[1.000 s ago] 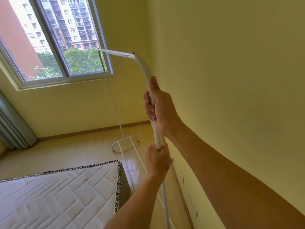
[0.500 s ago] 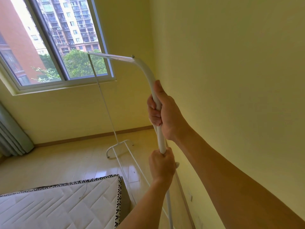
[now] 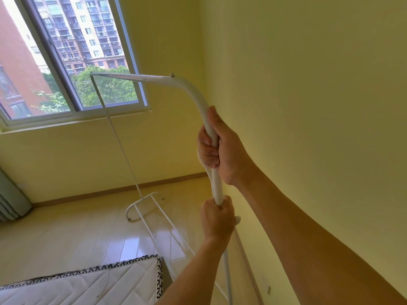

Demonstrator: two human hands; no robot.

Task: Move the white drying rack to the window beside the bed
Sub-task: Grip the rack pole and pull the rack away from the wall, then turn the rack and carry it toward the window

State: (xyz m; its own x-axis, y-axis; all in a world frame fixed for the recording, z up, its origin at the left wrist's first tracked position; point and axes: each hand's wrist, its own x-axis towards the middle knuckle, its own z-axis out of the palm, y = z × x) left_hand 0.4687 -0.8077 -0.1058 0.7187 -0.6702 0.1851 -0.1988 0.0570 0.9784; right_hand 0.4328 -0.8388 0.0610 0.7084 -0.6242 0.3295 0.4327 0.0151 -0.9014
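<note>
The white drying rack (image 3: 189, 87) is a thin tubular frame. Its near upright runs up the middle of the view and bends over into a top bar reaching toward the window (image 3: 66, 60). My right hand (image 3: 217, 148) grips this upright high up. My left hand (image 3: 217, 219) grips it just below. The rack's far upright comes down to a curved foot (image 3: 141, 203) on the floor under the window. Two thin bottom rails run back from that foot toward me. The bed's white quilted mattress (image 3: 92, 285) shows at the lower left.
A yellow wall (image 3: 308, 106) stands close on my right, along the rack. A wooden floor with a baseboard lies between the bed and the window wall. Grey-green curtain folds (image 3: 11, 199) hang at the far left edge.
The rack has shifted further toward the window wall and to the left, both hands still on the upright. The mattress has dropped lower in view, showing more bare floor.
</note>
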